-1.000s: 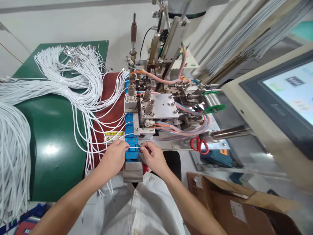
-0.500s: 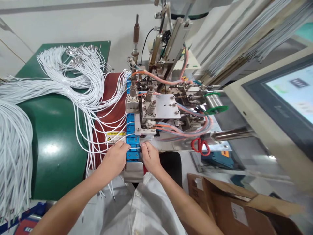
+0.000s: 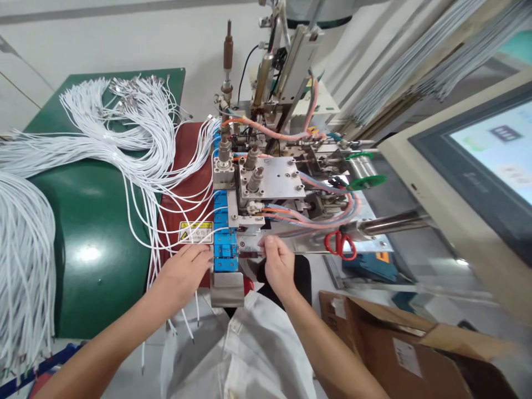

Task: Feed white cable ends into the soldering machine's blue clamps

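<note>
Pale wall (image 3: 137,39) stands behind a glossy green tabletop (image 3: 95,266), and all clock directions run from the rail of blue blocks (image 3: 225,239) just before me, with 12 farthest away. Between 10 and 11 o'clock lies a thick bundle of thin white cables (image 3: 141,152); several strands curve over the red-brown sheet (image 3: 188,138) to the rail, and a few rest across its upper blocks. Others hang at 7 o'clock, their dark tips down.

At 8 o'clock is my left hand (image 3: 183,274), fingers half stretched and loosely parted, their tips just beside the rail; I cannot tell whether they have hold of a strand beneath. My right hand (image 3: 280,266), between 3 and 4, has its fingers curled in and thumb close to forefinger; I cannot tell if anything small sits between them.

A yellow-topped warning label (image 3: 196,233) shows at 10, a bolted silver metal plate (image 3: 276,178) at 1, a green-flanged wire spool (image 3: 364,172) at 2, red-handled scissors (image 3: 340,244) at 3 and a brown cardboard box (image 3: 366,332) at 4.
</note>
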{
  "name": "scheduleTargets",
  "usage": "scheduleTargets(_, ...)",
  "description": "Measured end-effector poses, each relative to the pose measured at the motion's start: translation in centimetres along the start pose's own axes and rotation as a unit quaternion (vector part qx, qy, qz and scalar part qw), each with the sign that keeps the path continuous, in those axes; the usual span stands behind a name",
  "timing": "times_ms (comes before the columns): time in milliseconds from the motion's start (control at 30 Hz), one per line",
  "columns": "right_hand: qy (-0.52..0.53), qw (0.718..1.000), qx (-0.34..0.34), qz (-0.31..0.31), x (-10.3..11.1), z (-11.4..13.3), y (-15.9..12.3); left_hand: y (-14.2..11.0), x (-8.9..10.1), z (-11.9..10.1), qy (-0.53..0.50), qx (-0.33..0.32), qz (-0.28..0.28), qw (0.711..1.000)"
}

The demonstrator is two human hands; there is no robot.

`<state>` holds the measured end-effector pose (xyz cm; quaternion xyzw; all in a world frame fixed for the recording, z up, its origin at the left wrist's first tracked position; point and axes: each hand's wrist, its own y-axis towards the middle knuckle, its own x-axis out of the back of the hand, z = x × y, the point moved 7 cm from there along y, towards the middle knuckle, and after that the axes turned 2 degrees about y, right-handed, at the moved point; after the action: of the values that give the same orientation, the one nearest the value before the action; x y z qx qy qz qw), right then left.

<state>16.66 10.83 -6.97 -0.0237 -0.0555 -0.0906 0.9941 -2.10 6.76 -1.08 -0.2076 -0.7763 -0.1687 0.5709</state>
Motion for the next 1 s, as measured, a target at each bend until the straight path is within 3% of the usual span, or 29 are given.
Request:
scheduleTargets(133, 0.028, 1.0, -0.006, 0.004, 0.8, 0.2, -0.2, -2.1, 0.6, -0.2, -0.065, -0.049, 0.132, 0.988)
scheduleTargets(267, 0.037, 0.999, -0.003, 0.015, 0.9, 0.4, -0.3, -3.1, 1.1, -0.4, -0.03, -0.07, 0.135, 0.988)
scheduleTargets(400, 0.053, 0.998, 0.007, 0.033, 0.6, 0.9, -1.2, -2.2, 1.3, -1.4, -0.076, -0.059, 0.059, 0.994)
scheduleTargets(500, 0.105, 0.991, 0.034, 0.071, 0.2, 1.8, -2.6, -0.7, 1.9, -1.7, -0.115, 0.019, -0.06, 0.991)
scheduleTargets(567, 0.143, 0.984, 0.059, 0.087, 0.2, 2.7, -3.4, 0.1, 2.0, -2.0, -0.126, 0.055, -0.111, 0.984)
scheduleTargets(767, 0.036, 0.987, 0.105, 0.114, 0.3, 5.3, -3.2, 2.0, 1.3, -3.6, -0.146, 0.058, -0.137, 0.978)
scheduleTargets(900, -0.018, 0.979, 0.128, 0.159, -0.4, 6.4, -2.8, 2.2, 1.0, -4.9, -0.128, 0.017, -0.153, 0.98)
scheduleTargets(1000, 0.02, 0.99, 0.089, 0.11, -0.2, 5.7, -2.8, 2.1, 1.1, -4.7, -0.144, 0.027, -0.191, 0.971)
